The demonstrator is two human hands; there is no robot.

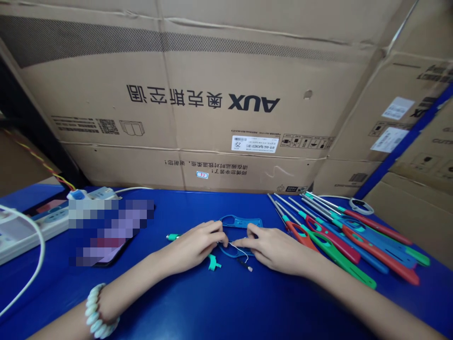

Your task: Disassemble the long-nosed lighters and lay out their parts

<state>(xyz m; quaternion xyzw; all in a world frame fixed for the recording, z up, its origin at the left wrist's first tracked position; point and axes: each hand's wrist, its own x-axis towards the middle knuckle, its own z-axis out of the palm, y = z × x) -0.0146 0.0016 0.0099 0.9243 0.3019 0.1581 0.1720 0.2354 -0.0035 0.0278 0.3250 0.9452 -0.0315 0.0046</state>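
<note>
My left hand [198,243] is closed, its fingertips pinched at a thin white wire [241,247]. My right hand [272,248] has its fingers bent round a blue lighter shell half [231,251], with one fingertip close to the wire. Part of that shell is hidden by both hands. The wire runs down to a small black igniter [245,265] with a metal end, lying on the table. Just behind the hands lies another blue shell half [244,221]. A green trigger piece [213,262] sits below my left fingers, and a green-ended part [173,237] shows beside that hand.
Several long-nosed lighters [332,241] in red, green and blue lie in a heap on the right, a white wristband [361,206] behind them. At left are a phone [122,231], partly blurred out, and a power strip [53,218] with cables. A large cardboard box [198,61] stands across the back.
</note>
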